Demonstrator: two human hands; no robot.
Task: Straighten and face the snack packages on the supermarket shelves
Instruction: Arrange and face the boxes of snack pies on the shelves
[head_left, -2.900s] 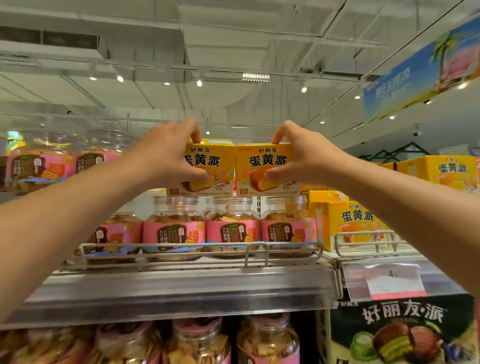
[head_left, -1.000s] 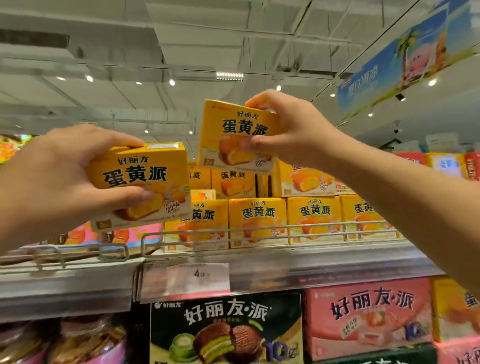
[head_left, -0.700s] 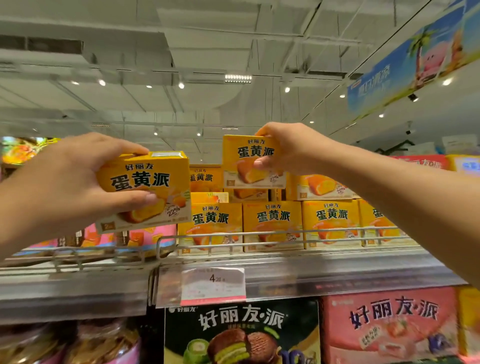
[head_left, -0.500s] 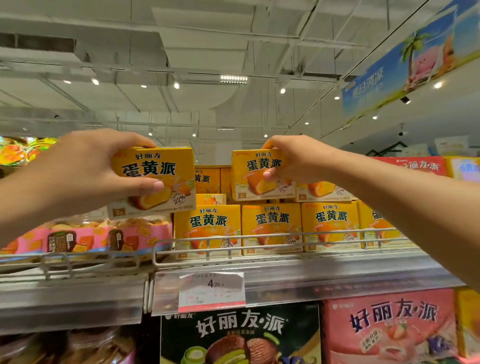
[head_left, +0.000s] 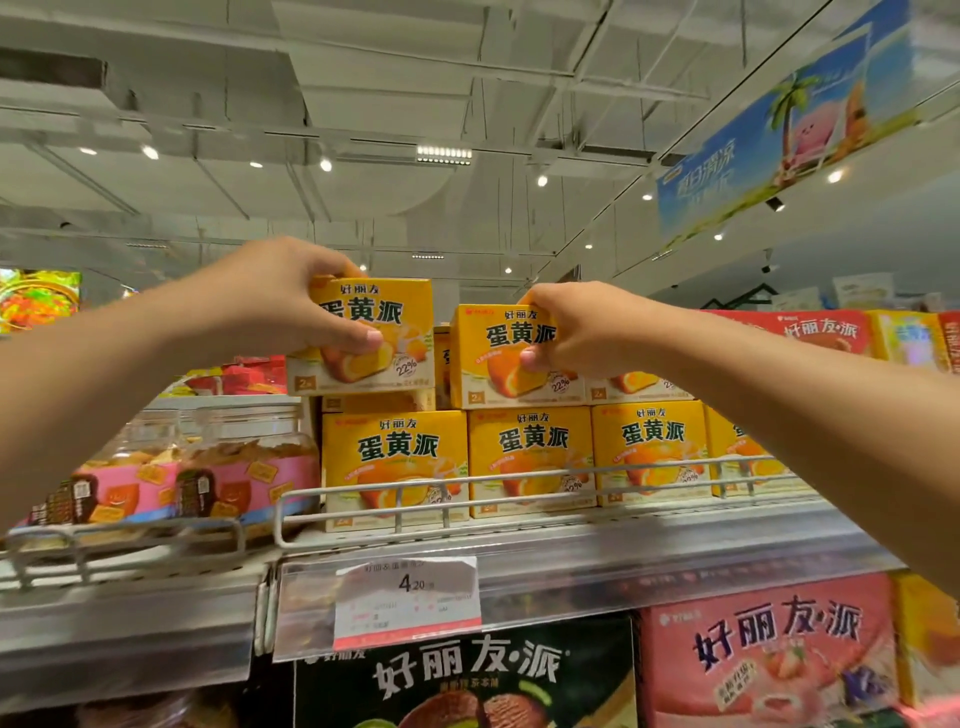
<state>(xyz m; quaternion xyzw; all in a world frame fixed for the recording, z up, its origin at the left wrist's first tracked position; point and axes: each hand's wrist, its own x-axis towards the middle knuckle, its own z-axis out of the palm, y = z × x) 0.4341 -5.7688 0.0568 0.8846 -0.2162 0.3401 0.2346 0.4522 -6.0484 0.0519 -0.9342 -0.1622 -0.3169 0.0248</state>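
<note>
Two small yellow egg-yolk-pie boxes are up at the second tier of the top shelf. My left hand (head_left: 283, 299) grips the left yellow box (head_left: 387, 332) by its top and front, above the leftmost box of the bottom row. My right hand (head_left: 574, 327) grips the right yellow box (head_left: 498, 358), which sits on the row of yellow boxes (head_left: 530, 452) behind the wire rail (head_left: 519, 480). Both held boxes face forward, the left one slightly higher.
Clear biscuit jars with pink labels (head_left: 244, 478) stand left of the yellow boxes. A price tag (head_left: 408, 597) hangs on the metal shelf edge (head_left: 649, 566). Below are black (head_left: 467, 675) and pink (head_left: 769, 654) pie cartons. Red boxes (head_left: 815, 330) sit at far right.
My left hand has carried its box right and up toward the stack. My right hand has lowered its box onto the bottom row of boxes.
</note>
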